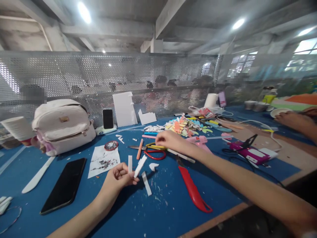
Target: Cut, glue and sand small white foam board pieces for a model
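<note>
My left hand (pixel 123 177) is closed on white strips (pixel 140 166), pinched between thumb and fingers and pointing up, over the blue table. A loose white strip (pixel 147 183) and a small white scrap (pixel 153 166) lie just right of it. Over the middle of the table, my right hand (pixel 167 140) has its fingers curled down at a yellow-handled tool (pixel 158 147); what they grip, if anything, is hidden. Partly beneath that hand lie red-handled scissors (pixel 155 155). An orange stick (pixel 140 149) is beside the blades, and a red-handled knife (pixel 192 188) lies nearer me.
Behind my right hand is a pile of coloured cut pieces (pixel 182 125). A black phone (pixel 63 185), a sheet with dark bits (pixel 99 162) and a white backpack (pixel 63 127) are at left. A purple device (pixel 250 153) with cables lies right, near another person's hand (pixel 288 119).
</note>
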